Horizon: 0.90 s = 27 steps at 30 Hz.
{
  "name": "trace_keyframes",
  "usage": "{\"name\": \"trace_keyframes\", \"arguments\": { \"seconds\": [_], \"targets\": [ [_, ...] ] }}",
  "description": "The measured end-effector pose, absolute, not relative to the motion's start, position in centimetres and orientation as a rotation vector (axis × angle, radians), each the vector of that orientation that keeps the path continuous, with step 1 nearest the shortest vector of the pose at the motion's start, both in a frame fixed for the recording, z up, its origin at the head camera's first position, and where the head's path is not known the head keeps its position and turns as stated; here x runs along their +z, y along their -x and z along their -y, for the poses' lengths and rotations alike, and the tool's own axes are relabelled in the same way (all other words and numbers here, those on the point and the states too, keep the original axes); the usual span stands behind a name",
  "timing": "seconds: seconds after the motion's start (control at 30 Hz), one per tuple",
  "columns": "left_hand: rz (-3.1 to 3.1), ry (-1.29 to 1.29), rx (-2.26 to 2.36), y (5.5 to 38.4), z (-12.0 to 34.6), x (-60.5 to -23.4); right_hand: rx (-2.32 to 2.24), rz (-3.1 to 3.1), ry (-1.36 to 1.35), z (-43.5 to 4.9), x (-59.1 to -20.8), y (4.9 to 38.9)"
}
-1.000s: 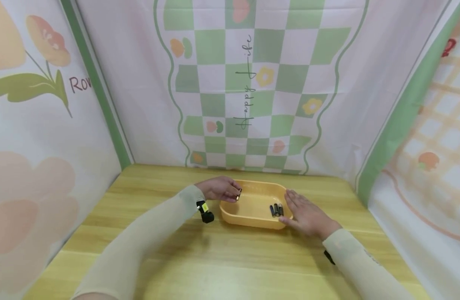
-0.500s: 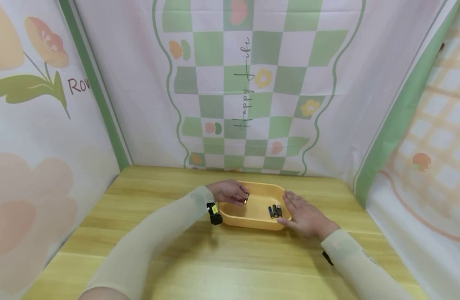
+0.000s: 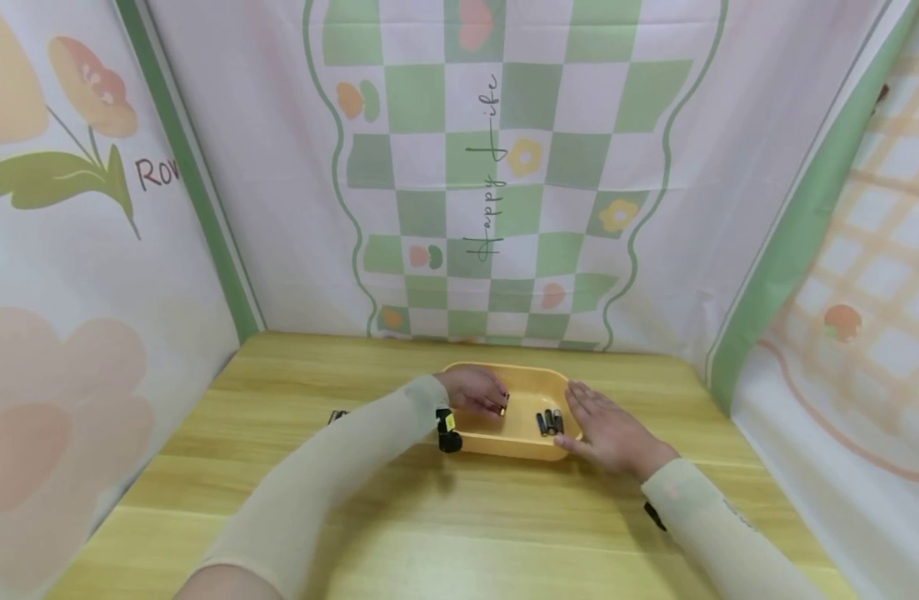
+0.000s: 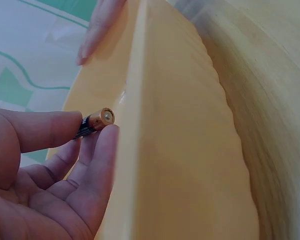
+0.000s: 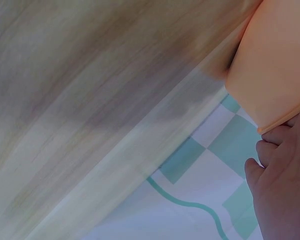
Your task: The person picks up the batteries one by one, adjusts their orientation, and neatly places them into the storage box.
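My left hand (image 3: 477,390) reaches over the left part of a yellow plastic tray (image 3: 504,448) and pinches a battery (image 4: 97,121) between thumb and fingers. The battery has a copper-coloured end and a black body. Three dark batteries (image 3: 549,422) lie side by side on the tray floor, toward its right end. My right hand (image 3: 616,429) rests with straight fingers against the tray's right rim, the thumb at the front corner. In the right wrist view the fingers of that hand (image 5: 285,175) touch the tray wall (image 5: 270,70).
More batteries (image 3: 337,416) lie on the wooden table (image 3: 444,533) left of the tray, partly hidden behind my left sleeve (image 3: 339,467). A green-and-white checked curtain (image 3: 496,208) hangs behind the table's back edge.
My left hand has moved to the right, farther over the tray, with the battery in its fingers. Batteries on the table have come into view behind the left sleeve. The right hand stays put.
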<state>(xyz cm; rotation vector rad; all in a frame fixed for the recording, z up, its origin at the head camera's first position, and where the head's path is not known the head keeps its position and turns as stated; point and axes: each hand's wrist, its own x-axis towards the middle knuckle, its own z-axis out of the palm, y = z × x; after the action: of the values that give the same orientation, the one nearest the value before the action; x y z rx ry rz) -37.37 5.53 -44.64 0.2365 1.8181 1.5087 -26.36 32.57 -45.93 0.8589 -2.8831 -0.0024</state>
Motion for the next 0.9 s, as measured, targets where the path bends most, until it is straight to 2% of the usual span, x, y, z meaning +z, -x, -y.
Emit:
{"name": "trace_keyframes", "arguments": {
  "seconds": [0.27,0.9],
  "targets": [
    [-1.869,-0.259,1.417,37.4,-7.8,-45.2,0.022,2.910,-0.854,-32.6,-45.9,26.2],
    [-1.908,-0.129,1.439,37.5,-12.0,-47.5,-0.017,2.911,-0.862,-32.7,-45.8,26.4]
  ]
}}
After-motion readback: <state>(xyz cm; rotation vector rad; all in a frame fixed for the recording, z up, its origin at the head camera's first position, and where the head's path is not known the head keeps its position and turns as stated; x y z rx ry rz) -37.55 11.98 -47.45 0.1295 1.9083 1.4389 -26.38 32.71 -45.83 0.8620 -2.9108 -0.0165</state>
